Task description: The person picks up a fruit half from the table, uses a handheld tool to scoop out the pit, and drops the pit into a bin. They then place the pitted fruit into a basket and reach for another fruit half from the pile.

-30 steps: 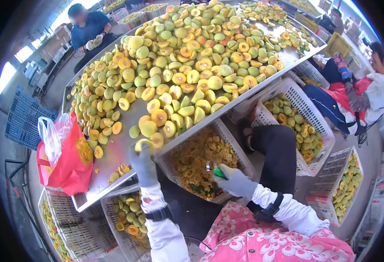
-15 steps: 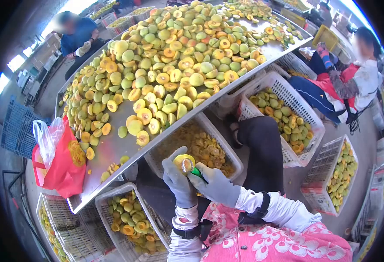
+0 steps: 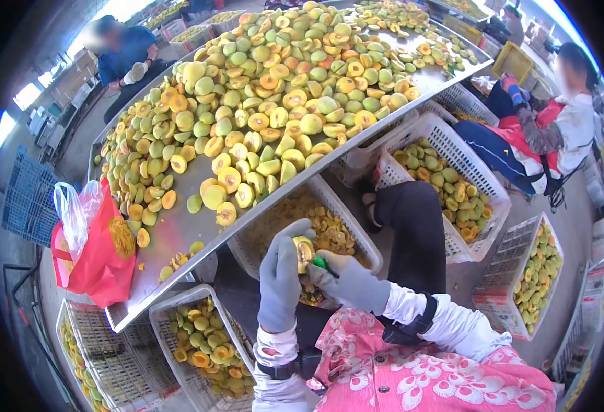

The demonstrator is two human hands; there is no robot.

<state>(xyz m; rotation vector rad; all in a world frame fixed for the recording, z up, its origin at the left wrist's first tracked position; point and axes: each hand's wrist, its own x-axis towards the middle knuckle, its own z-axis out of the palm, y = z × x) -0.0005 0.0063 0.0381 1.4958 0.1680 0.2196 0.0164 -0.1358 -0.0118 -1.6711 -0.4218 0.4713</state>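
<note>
In my gloved left hand (image 3: 279,278) is a yellow peach half (image 3: 303,253), held upright between thumb and fingers with its cut side turned to the right. My gloved right hand (image 3: 354,283) is closed around a green-handled tool (image 3: 322,264). The tool's tip is at the cut face of the peach half; its exact shape is hard to make out. Below both hands stands a white crate (image 3: 375,259) with wet yellow pieces and scraps in it. Beyond it, a large pile of halved peaches (image 3: 268,117) covers much of a metal table (image 3: 185,237).
Crates of peach halves stand at the right (image 3: 412,257), far right (image 3: 484,302) and lower left (image 3: 161,326). A red bag (image 3: 103,257) rests on the table's left corner. One person (image 3: 120,62) sits across the table, another (image 3: 556,130) at the right.
The peach half has turned from facing up to facing right, and my left hand has opened out behind it. My right hand has shifted slightly right and down with the tool.
</note>
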